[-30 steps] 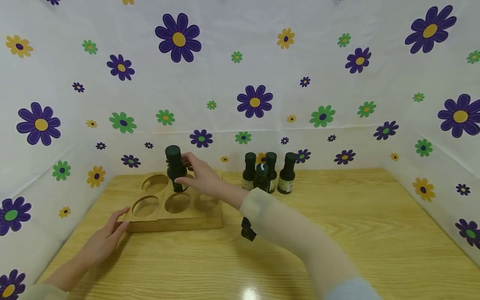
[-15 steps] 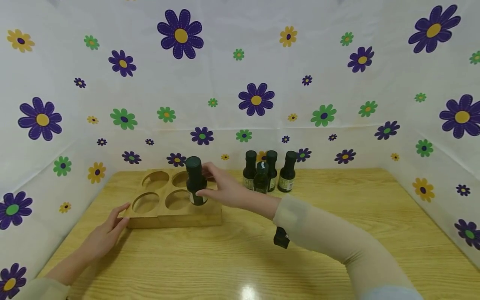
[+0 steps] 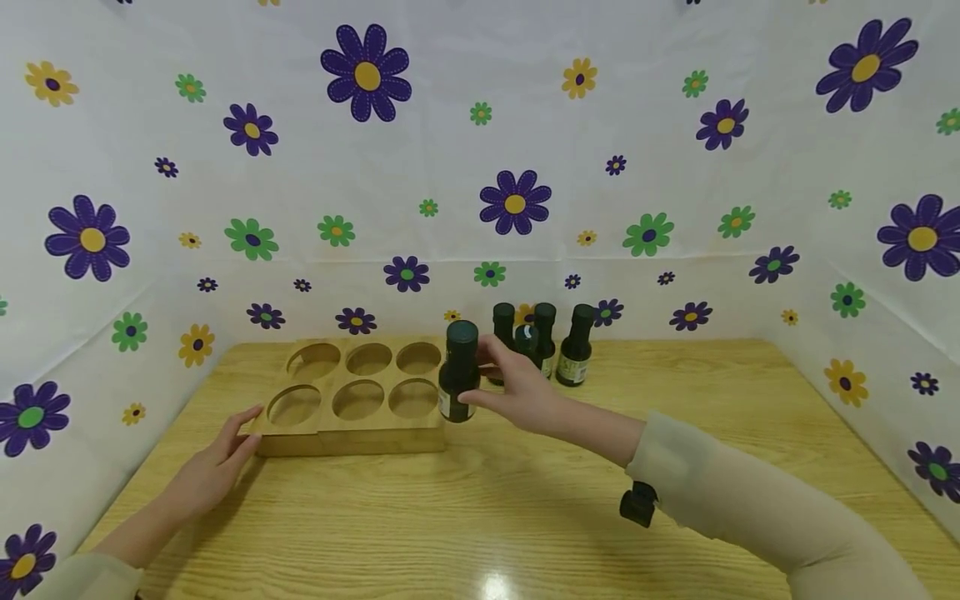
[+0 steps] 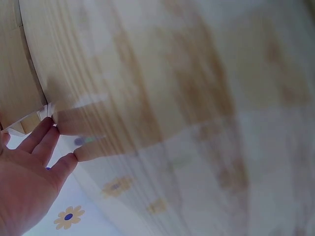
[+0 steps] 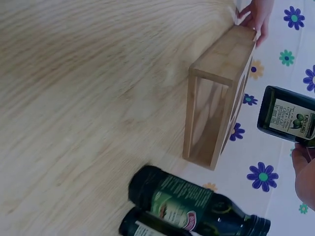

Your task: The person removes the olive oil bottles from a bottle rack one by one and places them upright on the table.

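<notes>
A small dark green glass bottle [image 3: 459,375] with a dark cap is gripped between the thumb and fingers of my right hand [image 3: 517,390], upright beside the right end of the wooden rack [image 3: 378,440]. Its label with an olive picture [image 5: 290,119] shows in the right wrist view, where the bottle is off the table. The rack has two rows of round holes, with no bottle in any. My left hand [image 3: 206,475] touches the rack's left front corner with fairly straight fingers, also seen in the left wrist view as a hand [image 4: 37,167].
Several similar bottles [image 3: 573,354] stand together on the table [image 3: 675,467] behind and right of my right hand. In the right wrist view a larger bottle [image 5: 184,204] is among them. A flower-patterned cloth [image 3: 420,167] encloses the back and sides.
My right hand has carried the bottle from over the rack's back row to the right and towards me, to beside its right end. The left hand has stayed at the corner.
</notes>
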Demonstrator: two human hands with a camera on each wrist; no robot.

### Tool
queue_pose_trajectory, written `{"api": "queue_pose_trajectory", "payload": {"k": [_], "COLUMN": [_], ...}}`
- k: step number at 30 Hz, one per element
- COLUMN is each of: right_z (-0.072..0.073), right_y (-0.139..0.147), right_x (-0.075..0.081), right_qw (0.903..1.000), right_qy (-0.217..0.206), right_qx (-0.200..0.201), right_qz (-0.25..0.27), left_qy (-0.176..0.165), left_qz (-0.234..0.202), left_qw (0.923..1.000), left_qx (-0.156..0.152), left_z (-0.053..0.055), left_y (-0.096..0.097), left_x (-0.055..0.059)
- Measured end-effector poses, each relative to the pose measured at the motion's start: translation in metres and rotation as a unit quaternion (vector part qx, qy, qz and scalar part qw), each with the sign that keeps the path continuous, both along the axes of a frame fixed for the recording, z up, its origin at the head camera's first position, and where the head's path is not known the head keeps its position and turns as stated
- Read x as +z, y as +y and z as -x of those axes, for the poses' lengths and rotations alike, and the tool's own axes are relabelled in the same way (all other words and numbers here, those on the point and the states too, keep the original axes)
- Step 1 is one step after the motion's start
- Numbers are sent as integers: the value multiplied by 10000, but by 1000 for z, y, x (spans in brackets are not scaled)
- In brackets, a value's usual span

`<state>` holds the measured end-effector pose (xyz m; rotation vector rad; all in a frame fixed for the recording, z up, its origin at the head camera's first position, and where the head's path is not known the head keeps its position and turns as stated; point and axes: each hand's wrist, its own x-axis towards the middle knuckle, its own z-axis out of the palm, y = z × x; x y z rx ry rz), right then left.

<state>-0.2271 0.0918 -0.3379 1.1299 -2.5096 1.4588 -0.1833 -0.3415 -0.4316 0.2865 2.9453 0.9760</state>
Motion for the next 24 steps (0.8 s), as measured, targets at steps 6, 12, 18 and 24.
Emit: {"api": "queue_pose_trajectory", "payload": {"k": [6, 12, 18, 24], "right_z": [-9, -15, -15, -18], "right_y": [25, 49, 69, 87], "right_x": [-2, -10, -23, -33], "right_qw": [9993, 9978, 9969, 9954], "right_qy": [-150, -255, -177, -46], "right_qx": [-328, -597, -746, -948], "right_qz": [96, 101, 171, 105], "left_qy": [-67, -110, -105, -54], "left_qz": [-20, -16, -3, 17], "left_qw": [10000, 9999, 9999, 10000], "left_qx": [35, 36, 18, 29], "left_z": [-1, 0, -1, 0], "left_y": [1, 0, -1, 0], "left_x": [0, -1, -1, -1]}}
